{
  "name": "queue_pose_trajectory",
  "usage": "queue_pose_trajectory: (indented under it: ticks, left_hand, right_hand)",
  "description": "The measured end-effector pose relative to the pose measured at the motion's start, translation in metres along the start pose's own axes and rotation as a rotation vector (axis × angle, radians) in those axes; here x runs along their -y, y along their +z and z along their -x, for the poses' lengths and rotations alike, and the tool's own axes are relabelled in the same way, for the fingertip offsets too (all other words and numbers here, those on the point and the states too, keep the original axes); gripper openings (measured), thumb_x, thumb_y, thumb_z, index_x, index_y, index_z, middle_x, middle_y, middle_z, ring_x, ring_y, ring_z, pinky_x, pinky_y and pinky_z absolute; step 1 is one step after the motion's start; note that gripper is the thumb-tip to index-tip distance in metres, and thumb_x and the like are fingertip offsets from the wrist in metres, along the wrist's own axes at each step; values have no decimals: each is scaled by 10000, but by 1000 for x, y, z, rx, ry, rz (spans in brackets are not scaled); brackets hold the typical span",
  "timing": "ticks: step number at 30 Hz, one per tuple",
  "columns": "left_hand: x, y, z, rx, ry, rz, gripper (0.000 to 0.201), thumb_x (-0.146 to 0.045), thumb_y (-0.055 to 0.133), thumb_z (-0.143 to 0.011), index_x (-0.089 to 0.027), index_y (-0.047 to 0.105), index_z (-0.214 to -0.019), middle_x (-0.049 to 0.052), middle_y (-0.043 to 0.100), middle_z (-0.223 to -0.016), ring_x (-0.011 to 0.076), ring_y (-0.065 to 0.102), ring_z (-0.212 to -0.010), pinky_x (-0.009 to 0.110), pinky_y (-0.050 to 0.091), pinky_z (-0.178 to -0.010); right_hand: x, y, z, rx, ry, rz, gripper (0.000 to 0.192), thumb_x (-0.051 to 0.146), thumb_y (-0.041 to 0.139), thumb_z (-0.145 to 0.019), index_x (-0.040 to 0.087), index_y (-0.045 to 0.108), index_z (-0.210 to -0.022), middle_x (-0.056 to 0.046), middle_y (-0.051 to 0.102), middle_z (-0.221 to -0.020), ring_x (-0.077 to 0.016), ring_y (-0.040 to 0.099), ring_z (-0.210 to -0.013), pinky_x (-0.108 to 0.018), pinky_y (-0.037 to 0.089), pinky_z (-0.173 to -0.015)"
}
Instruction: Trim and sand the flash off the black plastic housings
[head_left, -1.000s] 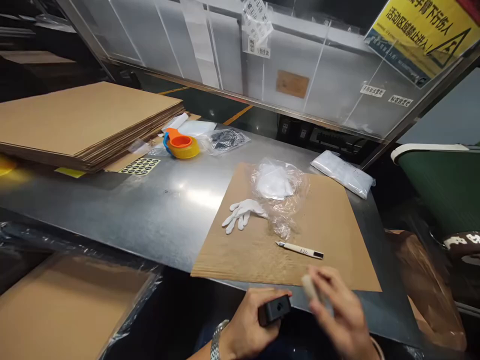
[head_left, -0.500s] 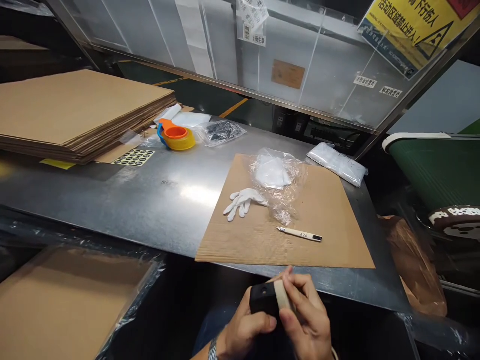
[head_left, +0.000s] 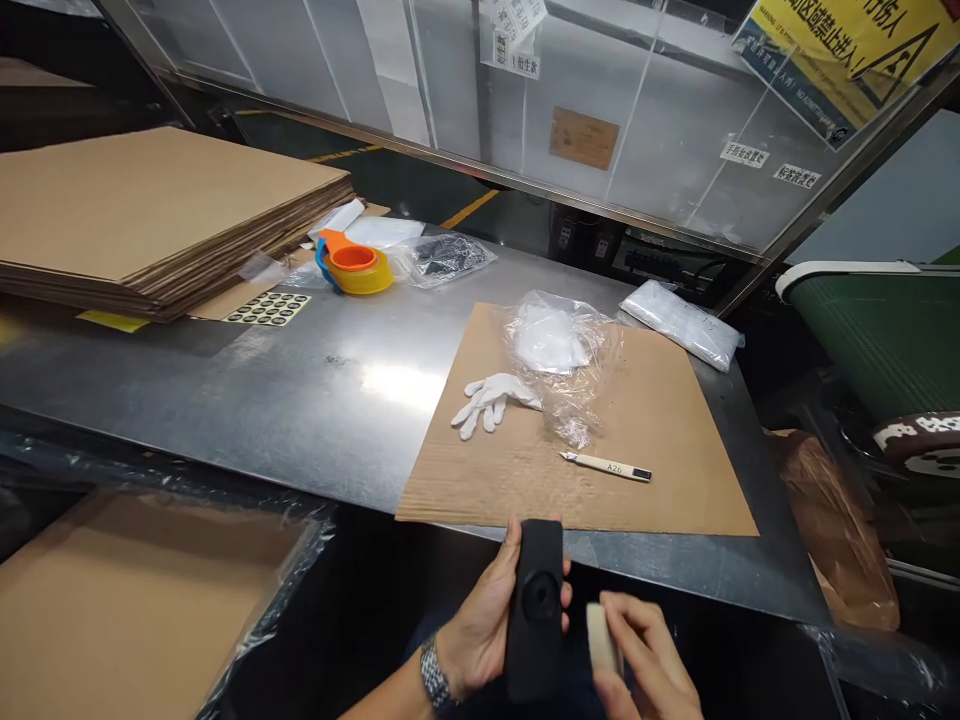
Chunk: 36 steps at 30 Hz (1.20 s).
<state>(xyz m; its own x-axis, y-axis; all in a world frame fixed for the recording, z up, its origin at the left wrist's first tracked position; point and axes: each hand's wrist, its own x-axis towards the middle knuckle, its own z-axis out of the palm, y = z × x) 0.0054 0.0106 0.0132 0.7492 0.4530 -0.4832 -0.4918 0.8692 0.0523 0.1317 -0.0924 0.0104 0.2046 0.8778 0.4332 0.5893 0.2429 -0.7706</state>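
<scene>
holding a black device [head_left: 534, 608], left hand [head_left: 480, 625]; right hand [head_left: 645, 665] pinching perhaps an eraser [head_left: 601, 640].

A metal table [head_left: 315, 400] carries a stack of cardboard sheets [head_left: 150, 215] at its far left corner, a tape dispenser [head_left: 352, 268] beside it, a cardboard sheet [head_left: 660, 450] at the near right edge, and what looks like a bagged white packet [head_left: 681, 323] at the far right.

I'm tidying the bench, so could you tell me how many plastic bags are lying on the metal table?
3, as far as shows: a crumpled clear bag on the cardboard sheet, a white-filled bag at the table's far right, and one with dark contents beside the tape dispenser. Others may be hidden.
</scene>
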Motion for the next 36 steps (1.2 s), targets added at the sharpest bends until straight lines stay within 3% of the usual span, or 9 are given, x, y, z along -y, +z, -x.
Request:
queue_pose_trajectory:
  ticks: [4, 8, 11, 14, 16, 21, 24, 29, 36]
  left_hand:
    - [18, 4, 4, -38, -78, -50, 493, -541, 414, -842, -166, 597, -1104, 37, 652, -670, 148, 613, -544, 241, 455, -550]
    - [25, -3, 4, -82, -142, -228, 681, -620, 346, -821, -35, 676, -936, 62, 615, -533, 138, 551, -423, 235, 412, -464]
    - [22, -5, 3, -127, 53, -275, 583, -560, 349, -856, -127, 598, -1156, 76, 700, -834, 179, 638, -769, 270, 447, -758]
    - [19, -2, 3, -147, 211, -444, 493, -508, 407, -856, -226, 533, -1241, 27, 546, -1282, 165, 361, -1264, 231, 185, -1044]
    - [18, 1, 4, -161, 248, -559, 475, -499, 424, -850, -244, 539, -1234, -4, 466, -1361, 153, 214, -1337, 207, 81, -1066]
    - [14, 2, 0, -227, 140, -456, 613, -608, 265, -848, -235, 496, -1275, 49, 641, -892, 173, 594, -823, 282, 415, -785]
    - [11, 5, -4, -181, 107, -317, 529, -526, 443, -832, -286, 440, -1304, -4, 579, -754, 100, 536, -542, 223, 390, -552]
    - [6, 15, -8, -115, 54, -46, 540, -457, 529, -815, -283, 396, -1309, -3, 543, -722, 101, 531, -566, 224, 413, -578]
    - [-7, 18, -16, -32, 49, 150, 427, -520, 393, -856, -282, 431, -1209, -6, 518, -693, 83, 502, -538, 238, 462, -628]
  right_hand:
    - [-1, 3, -41, 162, -285, 117, 480, 112, 509, -825, 195, 465, -1296, -127, 552, -1053, -225, 533, -968, -394, 501, -771]
    - [-5, 8, -46, 178, -216, 143, 455, 87, 467, -839, 166, 467, -1287, -125, 531, -1039, -209, 527, -950, -372, 493, -763]
    - [-4, 8, -41, 232, -280, 102, 455, 131, 474, -839, 163, 455, -1292, -126, 522, -1028, -228, 512, -959, -396, 482, -767]
    - [-1, 4, -47, 222, -265, 196, 464, 93, 487, -826, 172, 459, -1282, -125, 513, -1027, -224, 504, -948, -398, 472, -769]
    - [2, 2, -50, 253, -239, 270, 458, 64, 494, -816, 164, 471, -1263, -125, 518, -1013, -215, 506, -917, -391, 470, -760]
    - [16, 12, -21, 324, -196, 243, 375, 119, 504, -811, 194, 529, -1178, -89, 567, -896, -185, 534, -768, -313, 499, -661]
    - [17, 18, -6, 278, -130, 199, 280, 178, 544, -812, 241, 576, -1083, -54, 561, -839, -162, 553, -718, -256, 507, -610]
    - [4, 10, -19, 154, -240, 136, 517, 59, 488, -791, 179, 448, -1292, -123, 520, -1014, -217, 544, -901, -394, 495, -745]
    - [-9, -1, -16, 240, -278, 75, 519, 78, 510, -776, 162, 460, -1286, -120, 553, -951, -202, 560, -835, -349, 513, -650]
